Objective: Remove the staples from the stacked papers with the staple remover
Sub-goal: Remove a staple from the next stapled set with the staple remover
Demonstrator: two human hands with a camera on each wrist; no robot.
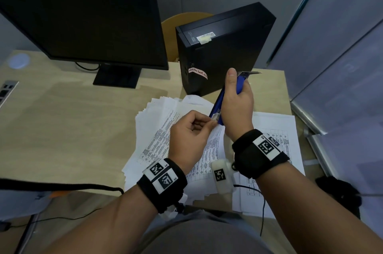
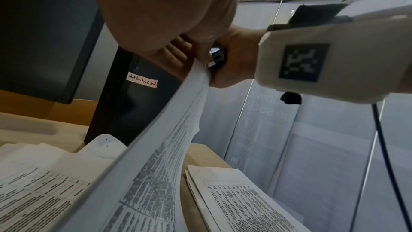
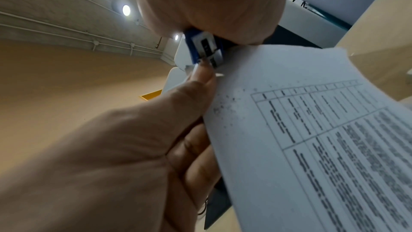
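The desk carries a dark monitor, an upright black computer case and, in front of the person, loose piles of printed papers, with another stack to their right. One stapled set is lifted off the piles by its corner, hanging down from the hands above the desk.

The right hand wraps its fingers and thumb round the blue staple remover, whose metal nose points down at that corner. The left hand pinches the paper corner between thumb and fingertips, right against the tool's tip, other fingers curled in.

The staple itself is too small to make out; the step looks like working the tool's tip under it. To do this well, the left pinch should sit just beside the staple so the sheets stay flat and taut, and the nose should slide under the staple's crown along the paper rather than dig in. Levering slowly and straight should keep the corner from tearing. With the set hanging in the air, a jerk could rip the sheets, so resting it on the piles may help.
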